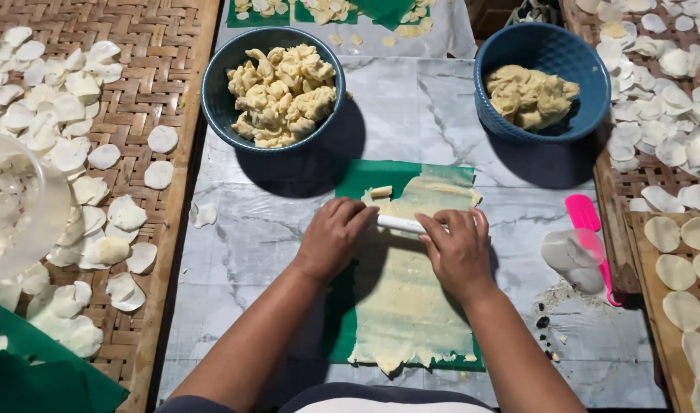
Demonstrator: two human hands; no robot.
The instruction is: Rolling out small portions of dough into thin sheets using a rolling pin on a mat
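From the head camera, a green sheet (358, 180) lies at the middle of the marble table (250, 245), covered by a thin strip of pale dough (403, 306). Across the sheet's upper half lies a white rolling pin (400, 224). The left hand (331, 239) and right hand (457, 252) press palm-down on it, fingers curled over its ends. Beyond the sheet stand a dark bowl (216, 99) of dough lumps and a blue basket (595, 84). Right of the sheet lies a pink scraper (583, 214).
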